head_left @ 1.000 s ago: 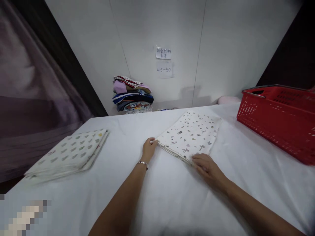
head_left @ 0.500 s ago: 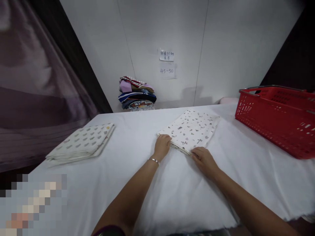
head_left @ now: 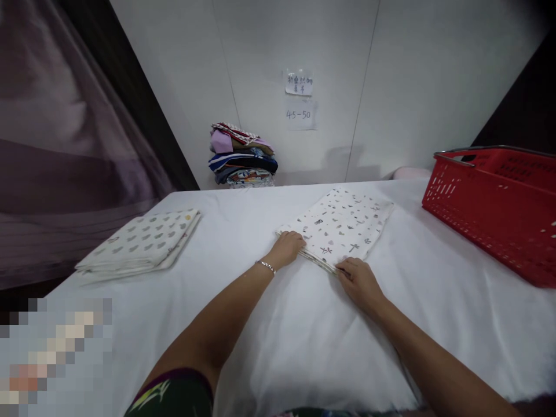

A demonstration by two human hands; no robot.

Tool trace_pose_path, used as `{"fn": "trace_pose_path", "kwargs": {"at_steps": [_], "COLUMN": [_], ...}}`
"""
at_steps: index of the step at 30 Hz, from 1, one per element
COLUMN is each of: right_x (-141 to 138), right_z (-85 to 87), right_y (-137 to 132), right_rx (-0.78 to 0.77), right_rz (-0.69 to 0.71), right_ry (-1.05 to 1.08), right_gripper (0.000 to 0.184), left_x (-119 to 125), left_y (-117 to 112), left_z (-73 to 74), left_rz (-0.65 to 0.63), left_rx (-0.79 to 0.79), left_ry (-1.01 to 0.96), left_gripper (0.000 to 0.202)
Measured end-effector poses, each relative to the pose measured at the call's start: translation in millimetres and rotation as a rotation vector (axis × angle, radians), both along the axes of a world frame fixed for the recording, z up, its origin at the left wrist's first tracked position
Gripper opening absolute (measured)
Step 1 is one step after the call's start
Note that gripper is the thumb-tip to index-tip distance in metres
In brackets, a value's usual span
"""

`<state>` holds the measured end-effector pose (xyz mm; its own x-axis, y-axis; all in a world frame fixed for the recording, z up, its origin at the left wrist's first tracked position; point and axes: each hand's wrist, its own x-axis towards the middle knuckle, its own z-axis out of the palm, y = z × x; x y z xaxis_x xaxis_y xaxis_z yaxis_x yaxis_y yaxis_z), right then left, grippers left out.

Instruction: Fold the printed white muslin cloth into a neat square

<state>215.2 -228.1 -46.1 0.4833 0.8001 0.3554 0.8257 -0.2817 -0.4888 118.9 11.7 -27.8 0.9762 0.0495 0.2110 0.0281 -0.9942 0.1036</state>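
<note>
A white cloth with small printed figures [head_left: 343, 223] lies folded in layers on the white-covered table. My left hand [head_left: 287, 248] grips its near left corner, fingers on top and thumb hidden. Closed on the near right corner is my right hand [head_left: 358, 279], its fingers pinching the stacked edge. The layered near edge shows between both hands. Off to the left, apart from my hands, rests another folded cloth [head_left: 145, 240], white with grey shapes.
A red plastic basket [head_left: 490, 214] with a metal handle stands at the right. Behind the table's far edge is a pile of folded fabrics [head_left: 243, 156] against the wall. Two paper signs [head_left: 299, 114] hang there. A purple curtain [head_left: 56, 145] hangs at left.
The view has shifted slightly, and more of my left sleeve shows. Both hands stay on the near corners of the printed cloth, which lies much as before.
</note>
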Motion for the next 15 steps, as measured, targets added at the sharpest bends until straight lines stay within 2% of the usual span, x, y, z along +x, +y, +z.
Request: {"fn": "trace_pose_path", "kwargs": {"at_steps": [4, 10, 15], "right_x": [1.9, 6.4, 1.0], "right_z": [-0.1, -3.4, -3.9], "right_y": [0.4, 1.0, -0.8], "right_rx": [0.023, 0.099, 0.075], "right_rz": [0.007, 0.017, 0.027], "right_ry": [0.049, 0.152, 0.012], "right_gripper": [0.024, 0.022, 0.024], "left_x": [2.0, 2.5, -4.4], "left_y": [2.5, 1.7, 1.0], "left_z": [-1.5, -0.3, -3.9], "left_rz": [-0.025, 0.032, 0.036], "left_rx": [0.033, 0.012, -0.011], "left_ry": [-0.004, -0.063, -0.042], "left_gripper": [0.026, 0.023, 0.023]}}
